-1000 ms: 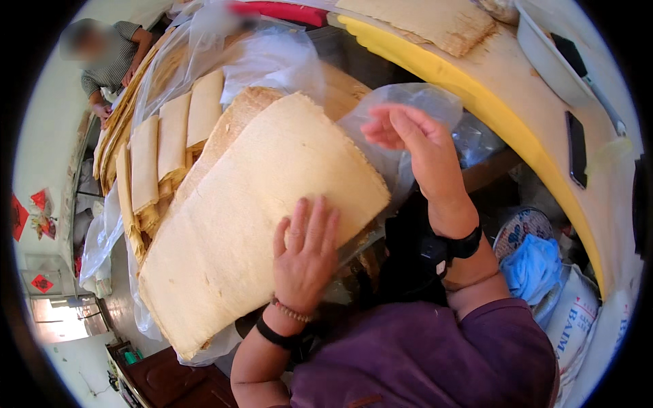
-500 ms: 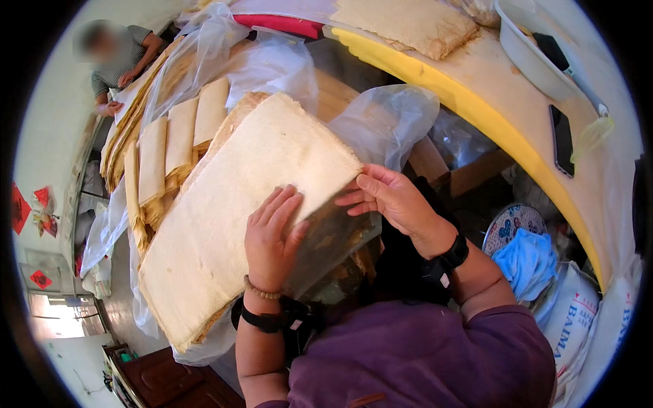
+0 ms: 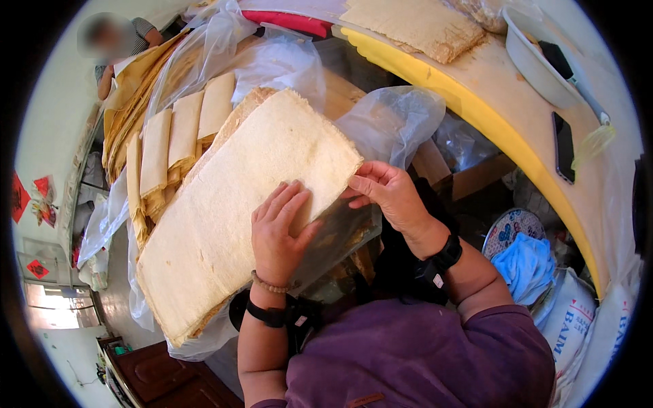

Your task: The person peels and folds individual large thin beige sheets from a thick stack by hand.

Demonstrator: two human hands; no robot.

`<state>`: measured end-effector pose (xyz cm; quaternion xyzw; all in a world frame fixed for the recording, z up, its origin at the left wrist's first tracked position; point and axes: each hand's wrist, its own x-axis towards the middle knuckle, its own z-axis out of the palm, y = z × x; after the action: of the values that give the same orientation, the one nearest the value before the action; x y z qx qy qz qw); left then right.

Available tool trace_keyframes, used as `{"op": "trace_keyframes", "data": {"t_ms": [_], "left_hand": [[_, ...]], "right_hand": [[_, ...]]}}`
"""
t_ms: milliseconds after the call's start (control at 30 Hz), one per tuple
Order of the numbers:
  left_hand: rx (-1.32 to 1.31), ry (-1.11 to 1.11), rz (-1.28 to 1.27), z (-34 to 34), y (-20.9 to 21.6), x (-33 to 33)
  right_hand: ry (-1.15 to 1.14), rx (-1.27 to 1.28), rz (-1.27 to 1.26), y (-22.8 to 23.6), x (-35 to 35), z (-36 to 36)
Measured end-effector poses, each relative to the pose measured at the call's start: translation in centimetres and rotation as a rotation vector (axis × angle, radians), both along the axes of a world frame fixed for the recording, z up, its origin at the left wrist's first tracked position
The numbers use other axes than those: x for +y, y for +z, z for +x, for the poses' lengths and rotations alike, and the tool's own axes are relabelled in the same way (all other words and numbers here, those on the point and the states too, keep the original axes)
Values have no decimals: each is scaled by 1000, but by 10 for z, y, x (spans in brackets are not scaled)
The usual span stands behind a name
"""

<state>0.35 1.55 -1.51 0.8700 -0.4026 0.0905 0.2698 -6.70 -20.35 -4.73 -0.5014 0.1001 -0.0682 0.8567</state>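
A thick stack of thin, cream-coloured sheets (image 3: 224, 197) with rough, fibrous edges lies slantwise before me. My left hand (image 3: 280, 228) rests on top of it near the close edge, its fingers spread and flat. At the stack's right corner, my right hand (image 3: 386, 197) pinches the edge of a cream sheet between thumb and fingers. How many layers are in that pinch is hidden. Clear plastic sheeting (image 3: 394, 122) shows beyond and beneath the stack.
Folded cream bundles (image 3: 183, 132) lie beyond the stack at left, near more piled sheets (image 3: 132, 119). A yellow-edged table (image 3: 469, 102) curves along the right, bearing a phone (image 3: 563, 146) and a white basin (image 3: 537, 61). A person (image 3: 109, 51) is at far left. A blue cloth (image 3: 524, 265) lies at right.
The fingers of my right hand have drawn in closer on the sheet's corner. My left hand has slid slightly to the right across the stack. The other person's hands have moved.
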Motion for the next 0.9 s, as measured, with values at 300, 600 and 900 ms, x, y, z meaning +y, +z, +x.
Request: {"op": "trace_keyframes", "data": {"t_ms": [300,600,900], "left_hand": [[3,9,-2,1,-2,0],[-8,11,11,0,-1,0],[119,-52,-208,0,33,-51]], "right_hand": [[-34,4,-24,0,0,1],[-62,1,-57,-1,1,5],[-195,-125,-416,-1,6,9]]}}
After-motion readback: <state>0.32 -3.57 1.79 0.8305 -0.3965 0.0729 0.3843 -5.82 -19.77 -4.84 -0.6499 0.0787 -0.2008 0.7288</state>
